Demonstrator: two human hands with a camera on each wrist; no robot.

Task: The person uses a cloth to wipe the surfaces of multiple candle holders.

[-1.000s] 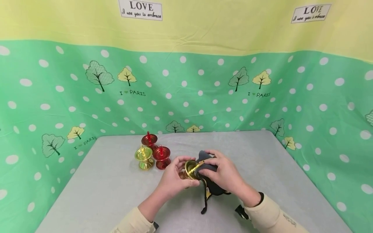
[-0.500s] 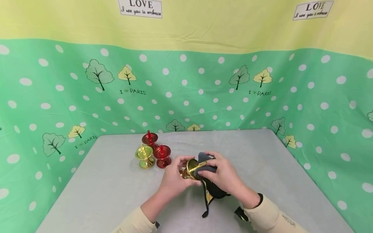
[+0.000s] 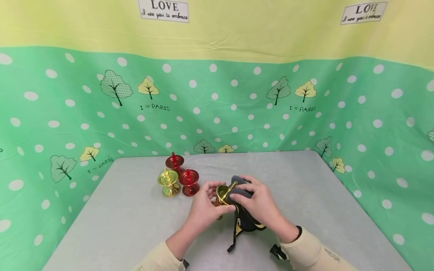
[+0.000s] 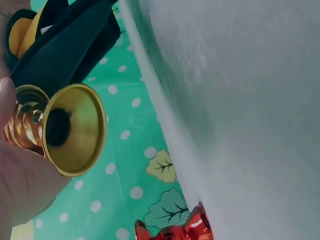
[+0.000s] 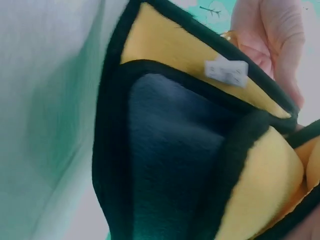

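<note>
My left hand [image 3: 203, 207] grips a gold candle holder [image 3: 221, 192] by its body, tilted with its dish toward the right hand. In the left wrist view its flared base [image 4: 85, 130] faces the camera, a dark hollow inside. My right hand [image 3: 261, 199] pinches a dark grey cloth piece [image 3: 249, 218] with black edging and yellow lining, right at the holder's dish. The gold centre stem [image 3: 231, 189] slants up beside the cloth and the right fingertips. The right wrist view shows the cloth's yellow lining [image 5: 265, 185] and a small white label [image 5: 226, 71]; a black strap hangs below.
Two red candle holders [image 3: 188, 181] and a gold-green one [image 3: 168, 182] stand upright on the grey table [image 3: 129, 214], left of the hands. A green and yellow patterned curtain [image 3: 183, 101] surrounds the table's back and sides.
The gold holder has tipped more upright, and more of its stem shows above the cloth. The right hand and the cloth have shifted slightly. The three standing holders stay put.
</note>
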